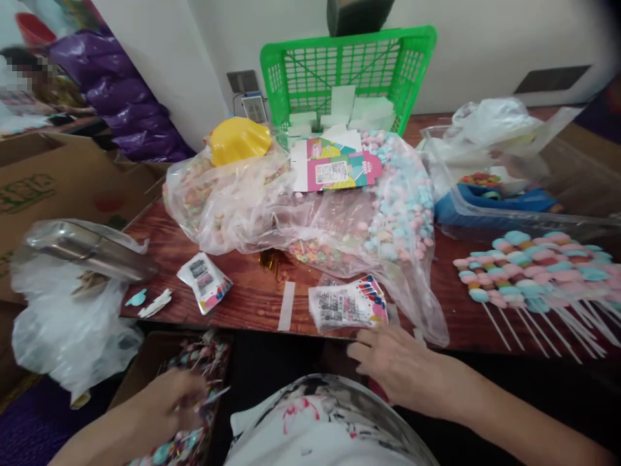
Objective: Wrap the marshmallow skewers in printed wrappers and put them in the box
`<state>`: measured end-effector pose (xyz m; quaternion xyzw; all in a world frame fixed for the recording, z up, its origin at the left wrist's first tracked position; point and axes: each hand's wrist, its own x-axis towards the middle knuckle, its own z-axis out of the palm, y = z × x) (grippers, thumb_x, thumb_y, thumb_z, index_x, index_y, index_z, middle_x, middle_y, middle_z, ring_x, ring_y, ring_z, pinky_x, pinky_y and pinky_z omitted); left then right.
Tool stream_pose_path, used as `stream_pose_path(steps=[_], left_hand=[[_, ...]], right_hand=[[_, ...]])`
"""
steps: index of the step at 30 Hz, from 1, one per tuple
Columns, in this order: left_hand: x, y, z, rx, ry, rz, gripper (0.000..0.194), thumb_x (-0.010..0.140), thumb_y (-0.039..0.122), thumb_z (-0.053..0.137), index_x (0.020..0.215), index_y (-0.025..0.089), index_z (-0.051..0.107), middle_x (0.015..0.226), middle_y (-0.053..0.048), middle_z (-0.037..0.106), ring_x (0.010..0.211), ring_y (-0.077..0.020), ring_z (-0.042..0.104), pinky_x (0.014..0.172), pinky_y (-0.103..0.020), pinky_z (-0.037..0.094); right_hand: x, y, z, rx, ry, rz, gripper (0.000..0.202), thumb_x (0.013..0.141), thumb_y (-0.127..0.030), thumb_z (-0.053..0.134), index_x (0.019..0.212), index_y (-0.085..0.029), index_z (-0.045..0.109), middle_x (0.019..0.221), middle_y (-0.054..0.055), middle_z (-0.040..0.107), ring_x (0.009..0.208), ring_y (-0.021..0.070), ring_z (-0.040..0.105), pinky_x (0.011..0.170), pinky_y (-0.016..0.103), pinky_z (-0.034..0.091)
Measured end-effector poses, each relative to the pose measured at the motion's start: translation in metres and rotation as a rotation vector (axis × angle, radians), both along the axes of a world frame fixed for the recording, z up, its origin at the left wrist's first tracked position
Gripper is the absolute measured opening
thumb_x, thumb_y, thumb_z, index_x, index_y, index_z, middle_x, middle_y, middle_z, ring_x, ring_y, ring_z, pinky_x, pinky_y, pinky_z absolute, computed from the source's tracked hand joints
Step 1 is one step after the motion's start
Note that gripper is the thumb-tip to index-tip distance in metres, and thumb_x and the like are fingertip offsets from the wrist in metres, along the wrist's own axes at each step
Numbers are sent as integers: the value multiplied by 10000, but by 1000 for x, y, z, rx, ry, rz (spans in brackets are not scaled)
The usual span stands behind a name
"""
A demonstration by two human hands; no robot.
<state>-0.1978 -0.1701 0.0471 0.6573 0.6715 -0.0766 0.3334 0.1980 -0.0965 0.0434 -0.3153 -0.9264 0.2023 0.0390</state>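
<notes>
Tabletop (259, 301) bears bulky candy bags (242, 207) beyond left hand (182, 401) and right hand (400, 369) (grips unclear).

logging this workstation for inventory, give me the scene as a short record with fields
left hand: at the lollipops, blurred, grip unclear
right hand: by the table edge, close to printed packets, contact unclear
table right: marshmallow skewers, white sticks toward the wearer
table centre: clear candy bags, printed carton on top
behind bags: green plastic crate
table left: steel flask beside plastic bag
</notes>
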Motion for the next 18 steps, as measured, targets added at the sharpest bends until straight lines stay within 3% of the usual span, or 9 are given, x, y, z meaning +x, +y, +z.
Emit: stream_pose_path(steps=[2, 3, 5, 7, 9, 11, 13, 15, 18], left_hand=[[-1, -4, -19, 17, 50, -32, 220, 678, 268, 641, 874, 212, 724, 834, -29, 704, 772, -210, 647, 713, -278, 504], [13, 1, -25, 85, 19, -87, 204, 731, 296, 609, 881, 217, 722, 836, -38, 704, 779, -211, 650, 728, -288, 507], [64, 25, -31, 256, -149, -258, 226, 843, 300, 511, 953, 224, 694, 909, -49, 688, 832, -185, 639, 767, -273, 501], [132, 57, -29, 465, -277, -435, 252, 882, 222, 434, 989, 204, 661, 979, -70, 659, 904, -179, 610, 820, -283, 490], [194, 85, -24, 588, -212, -593, 247, 830, 163, 477, 1015, 171, 641, 1046, -104, 629, 984, -227, 573, 868, -352, 482], [235, 105, -22, 613, -40, -700, 255, 788, 114, 486, 995, 134, 633, 1020, -123, 617, 976, -267, 560, 837, -402, 490], [252, 115, -25, 605, 94, -771, 267, 769, 73, 472, 980, 113, 630, 997, -130, 611, 951, -280, 558, 788, -409, 501], [252, 118, -33, 595, 160, -805, 289, 767, 32, 448, 981, 103, 628, 979, -128, 610, 928, -270, 562, 767, -393, 506], [244, 116, -45, 657, 171, -772, 355, 777, -7, 417, 1047, 105, 616, 994, -124, 613, 923, -250, 567, 779, -375, 510]], right_hand=[[18, -6, 1, 38, -96, -24, 125, 855, -106, 516, 853, -202, 596, 823, 28, 608, 750, 187, 555, 691, 322, 389], [22, -9, 5, 40, -109, -47, 128, 859, -106, 513, 840, -203, 595, 811, 21, 611, 738, 179, 558, 683, 314, 388], [20, -10, 14, 25, -77, -90, 111, 883, -143, 513, 863, -209, 601, 832, 6, 627, 758, 164, 572, 704, 297, 396], [16, -5, 23, 14, 8, -123, 104, 911, -200, 506, 902, -210, 609, 866, 1, 644, 786, 150, 582, 717, 275, 402], [21, 4, 28, 82, 91, -210, 155, 934, -203, 463, 932, -196, 617, 876, 16, 654, 795, 140, 585, 717, 258, 404], [45, 11, 26, 240, 90, -371, 213, 938, -170, 420, 943, -173, 633, 847, 39, 657, 772, 138, 586, 703, 250, 406], [86, 13, 21, 449, -28, -625, 239, 933, -183, 418, 945, -171, 657, 841, 52, 662, 757, 145, 590, 690, 255, 407], [133, 12, 15, 648, -171, -904, 242, 929, -274, 450, 920, -194, 678, 854, 40, 673, 774, 142, 603, 711, 247, 417], [194, 9, 9, 740, -258, -1152, 283, 913, -271, 433, 897, -157, 692, 879, 78, 681, 816, 182, 607, 717, 279, 425]])
